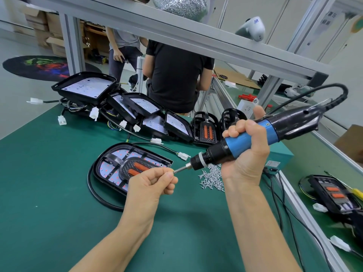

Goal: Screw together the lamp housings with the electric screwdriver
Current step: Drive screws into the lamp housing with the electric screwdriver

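Head view: loose screws [211, 178] beside lamp housing [131, 167]; right hand [247, 148] grips electric screwdriver [255, 138], left hand [151, 185] fingers pinch its bit [179, 170].

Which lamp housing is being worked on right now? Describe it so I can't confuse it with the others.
On the green bench mat, look just left of the loose screw pile. The lamp housing lies flat and alone beside the left hand, ringed by its black cable; the other housings lean stacked in a row behind it.
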A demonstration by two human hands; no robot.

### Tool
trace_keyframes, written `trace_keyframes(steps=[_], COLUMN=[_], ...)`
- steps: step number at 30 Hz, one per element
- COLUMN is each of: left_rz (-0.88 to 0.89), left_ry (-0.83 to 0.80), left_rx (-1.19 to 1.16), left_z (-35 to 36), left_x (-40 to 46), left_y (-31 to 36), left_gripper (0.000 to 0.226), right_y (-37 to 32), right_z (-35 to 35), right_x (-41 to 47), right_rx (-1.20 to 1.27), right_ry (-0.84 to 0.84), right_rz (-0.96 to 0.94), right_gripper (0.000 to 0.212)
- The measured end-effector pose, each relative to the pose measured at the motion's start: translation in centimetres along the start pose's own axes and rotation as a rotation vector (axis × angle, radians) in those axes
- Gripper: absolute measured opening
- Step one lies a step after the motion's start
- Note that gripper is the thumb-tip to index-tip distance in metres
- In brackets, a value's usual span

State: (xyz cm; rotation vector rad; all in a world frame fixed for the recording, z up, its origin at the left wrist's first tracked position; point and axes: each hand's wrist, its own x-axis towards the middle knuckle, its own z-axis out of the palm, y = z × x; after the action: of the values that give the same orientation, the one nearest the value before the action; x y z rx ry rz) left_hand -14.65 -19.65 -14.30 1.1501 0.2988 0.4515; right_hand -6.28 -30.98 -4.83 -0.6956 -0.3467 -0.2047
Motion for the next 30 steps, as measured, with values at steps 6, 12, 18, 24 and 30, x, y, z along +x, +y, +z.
trace_keyframes(steps=[6,12,18,24,30], left_rz=[-0.001,0.013,0.005,0.046,0.18], left_ry=[0.028,0.07,0.083,-0.015,0.345], left_rx=[0.0,-0.011,-0.042,0.118,0.682], left_z=[-0.2,0.0,0.3,-1.0,-7.9], left_x=[0.5,0.8,1.6,2.2,6.4], left_y=[0.0,0.0,0.4,1.0,2.2], left_gripper=[0.014,0.014,0.013,0.022,0.041], right_y=[0.5,0.4,1.0,1.0,0.7], right_z=[-0.7,-1.0,-0.5,-0.7,-1.0], right_x=[-0.1,0.4,0.3,0.5,0.7], right_rx=[-0.003,0.046,0.125,0.147,0.099], right_ry=[0.027,0.086,0.197,0.19,0.18], right_rz=[0.063,0.162,0.081,0.1,0.073], right_gripper=[0.044,0.038,0.034,0.035,0.036])
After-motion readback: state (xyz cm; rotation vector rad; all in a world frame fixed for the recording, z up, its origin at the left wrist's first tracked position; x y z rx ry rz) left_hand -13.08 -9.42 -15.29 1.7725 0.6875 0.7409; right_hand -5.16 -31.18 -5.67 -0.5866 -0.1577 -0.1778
